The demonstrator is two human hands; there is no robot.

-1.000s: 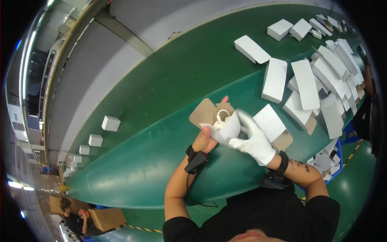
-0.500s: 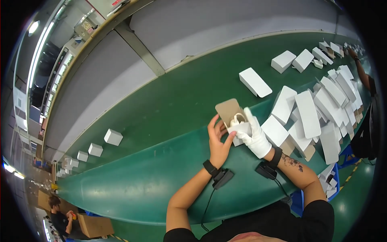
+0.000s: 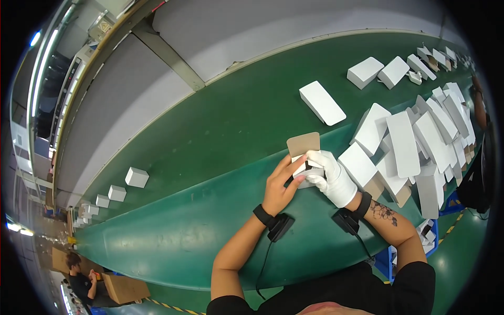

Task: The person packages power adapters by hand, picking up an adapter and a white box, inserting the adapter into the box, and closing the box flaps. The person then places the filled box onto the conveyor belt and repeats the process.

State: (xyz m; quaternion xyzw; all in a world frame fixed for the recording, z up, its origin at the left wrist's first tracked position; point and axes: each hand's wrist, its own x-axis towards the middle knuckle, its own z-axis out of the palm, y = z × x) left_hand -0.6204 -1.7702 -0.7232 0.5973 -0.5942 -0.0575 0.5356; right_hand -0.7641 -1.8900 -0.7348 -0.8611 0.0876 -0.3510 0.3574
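Note:
A small white cardboard box [image 3: 304, 145] is between my hands above the near green surface, its brown-lined lid flap standing up. My bare left hand [image 3: 281, 186] grips the box from the left, with fingers and thumb around its side. My right hand [image 3: 335, 181], in a white glove, closes over the box's right side near its mouth, fingers bent and thumb on the near flap. A dark gap shows at the mouth between the hands. The contents are mostly hidden by fingers and flaps.
Right of my hands lies a heap of open white boxes [image 3: 402, 144]. Beyond, a closed white box [image 3: 322, 102] and several others lie on the green belt [image 3: 210, 126]. More small boxes [image 3: 137, 177] line the far left. A person [image 3: 81, 283] sits beside a brown carton [image 3: 126, 289].
My right fingers have moved from upright beside the box to bent over its mouth. The white corded item seen inside before is now covered. The lid flap has turned more squarely upright.

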